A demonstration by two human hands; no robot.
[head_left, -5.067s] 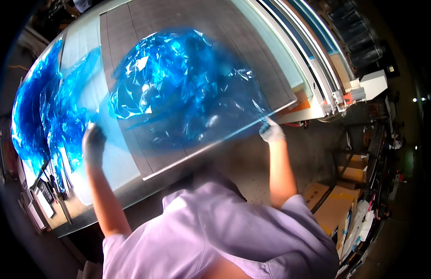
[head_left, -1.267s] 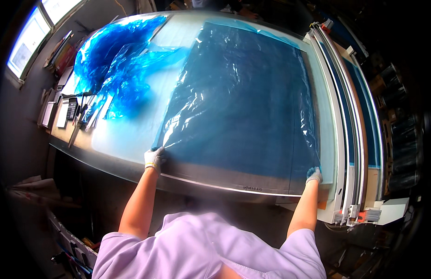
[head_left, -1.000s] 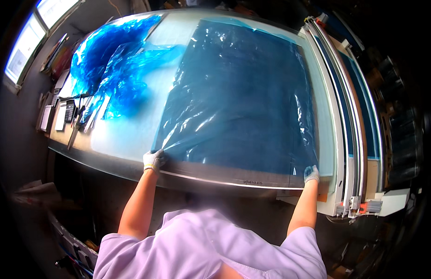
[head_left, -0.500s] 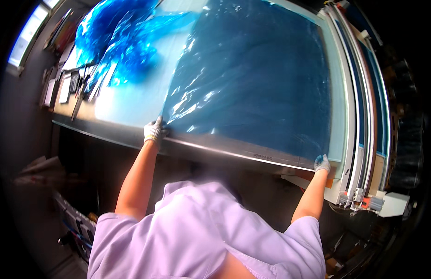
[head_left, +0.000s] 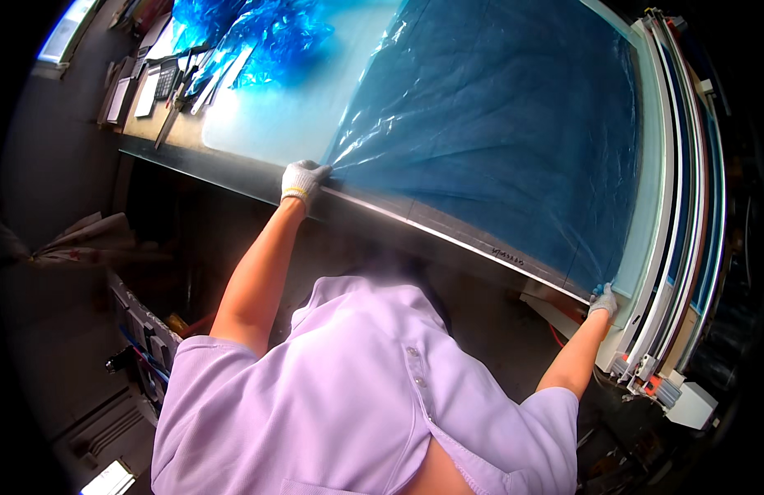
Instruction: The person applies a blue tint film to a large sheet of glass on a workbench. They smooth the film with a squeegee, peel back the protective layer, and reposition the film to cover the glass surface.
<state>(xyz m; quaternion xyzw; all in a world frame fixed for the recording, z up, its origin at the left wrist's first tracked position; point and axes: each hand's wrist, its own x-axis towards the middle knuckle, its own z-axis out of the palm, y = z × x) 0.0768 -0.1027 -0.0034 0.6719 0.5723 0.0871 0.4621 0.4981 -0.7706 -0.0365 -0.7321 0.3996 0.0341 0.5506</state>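
Note:
A sheet of thin, clear blue plastic film [head_left: 489,140] lies over a large flat dark panel on the table. My left hand [head_left: 304,180], in a white knitted glove, is closed on the film's near left corner, and creases fan out from its fingertips. At the near right corner, my right hand [head_left: 601,303], gloved too, pinches the film, with a bit of blue showing at its fingers. Between my hands runs the panel's pale near edge [head_left: 448,233], with dark handwriting close to its right part. The panel's underside is hidden.
Crumpled blue film [head_left: 275,37] is heaped at the far left on a whitish sheet [head_left: 266,115]. Beside it lie a calculator [head_left: 166,82] and several strip-like tools. Long metal rails [head_left: 687,165] with a white end block [head_left: 691,406] flank the right side.
The view has shifted and tilted, so the table sits higher and further right. My hands stay at the two near corners; the left one's fingers now point right, and creases spread from both corners.

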